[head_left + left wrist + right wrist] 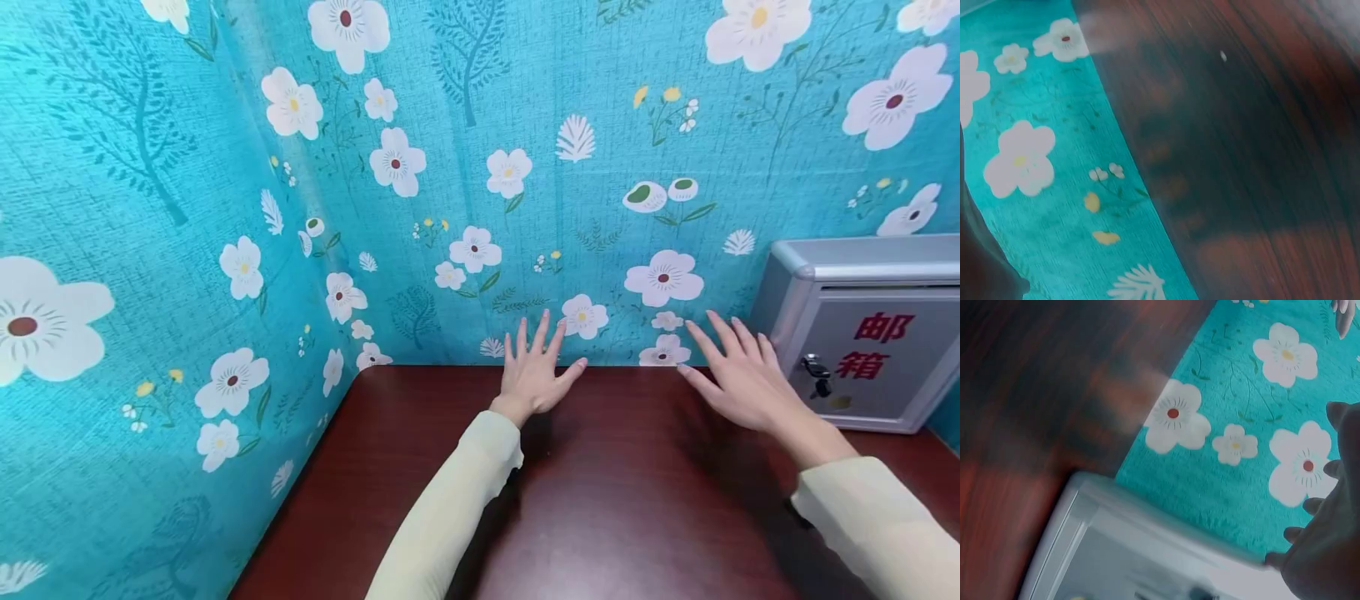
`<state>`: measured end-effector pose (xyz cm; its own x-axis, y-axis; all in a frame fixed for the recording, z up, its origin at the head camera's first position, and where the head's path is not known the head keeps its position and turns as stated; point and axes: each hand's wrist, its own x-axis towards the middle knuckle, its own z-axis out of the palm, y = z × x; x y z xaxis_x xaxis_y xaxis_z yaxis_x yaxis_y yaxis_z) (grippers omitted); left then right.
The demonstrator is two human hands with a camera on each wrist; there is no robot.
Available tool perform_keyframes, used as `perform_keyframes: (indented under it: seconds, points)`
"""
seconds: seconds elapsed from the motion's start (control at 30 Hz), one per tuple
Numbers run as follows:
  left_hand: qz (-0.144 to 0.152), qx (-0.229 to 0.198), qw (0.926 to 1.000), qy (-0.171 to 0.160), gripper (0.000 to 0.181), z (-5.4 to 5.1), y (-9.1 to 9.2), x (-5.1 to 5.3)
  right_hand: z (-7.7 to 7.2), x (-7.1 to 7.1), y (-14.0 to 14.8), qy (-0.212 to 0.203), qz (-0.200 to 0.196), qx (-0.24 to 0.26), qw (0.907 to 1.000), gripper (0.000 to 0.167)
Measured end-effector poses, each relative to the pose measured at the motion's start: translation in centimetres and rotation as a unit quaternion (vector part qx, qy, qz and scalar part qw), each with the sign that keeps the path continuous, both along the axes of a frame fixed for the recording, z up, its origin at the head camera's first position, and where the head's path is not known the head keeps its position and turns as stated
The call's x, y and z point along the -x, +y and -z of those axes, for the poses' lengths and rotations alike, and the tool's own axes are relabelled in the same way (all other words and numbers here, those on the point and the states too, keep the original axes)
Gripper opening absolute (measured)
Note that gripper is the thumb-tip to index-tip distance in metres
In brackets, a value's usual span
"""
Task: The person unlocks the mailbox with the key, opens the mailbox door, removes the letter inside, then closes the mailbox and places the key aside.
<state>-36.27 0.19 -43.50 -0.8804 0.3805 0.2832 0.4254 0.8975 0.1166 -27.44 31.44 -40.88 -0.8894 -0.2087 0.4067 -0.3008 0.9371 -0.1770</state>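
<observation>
Above the far part of a dark red-brown tabletop (600, 500), my left hand (534, 375) spreads its fingers and holds nothing. To its right, my right hand (742, 383) is likewise spread with straight fingers, nothing held. Beside the right hand stands a silver metal mailbox (873, 342) with red characters on its front and a lock with keys (817, 375) hanging from it. In the right wrist view the hand (1329, 544) shows dark at the right edge, near the mailbox (1135, 562). Only a dark part of the left hand (985, 262) shows in its wrist view.
A turquoise flowered cloth (465, 167) hangs behind the table and along its left side. The mailbox takes up the far right part of the tabletop, close to the cloth. Both hands cast shadows on the wood. A tiny pale speck (1223, 56) lies on the tabletop.
</observation>
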Motion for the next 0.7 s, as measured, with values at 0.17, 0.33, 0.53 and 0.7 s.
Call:
perform_keyframes:
  seconds: [0.17,0.33,0.53,0.7]
  points:
    - [0.019,-0.002,0.9998,0.000,0.081,-0.2,1.3,-0.9,-0.1,-1.7,1.7,0.023,-0.016,0.021,0.9994,0.077]
    - [0.036,-0.007,0.9993,0.008,0.081,-1.0,2.4,-1.0,-1.2,-3.1,3.0,0.074,-0.017,0.047,0.9960,0.073]
    - [0.045,-0.011,0.9989,0.008,0.079,-1.5,3.4,-1.6,-1.9,-4.3,4.8,0.134,0.023,0.087,0.9869,0.057]
    - [0.052,-0.015,0.9985,0.011,0.079,-1.3,4.1,-2.2,-1.9,-4.8,6.5,0.176,0.103,0.124,0.9711,0.054]
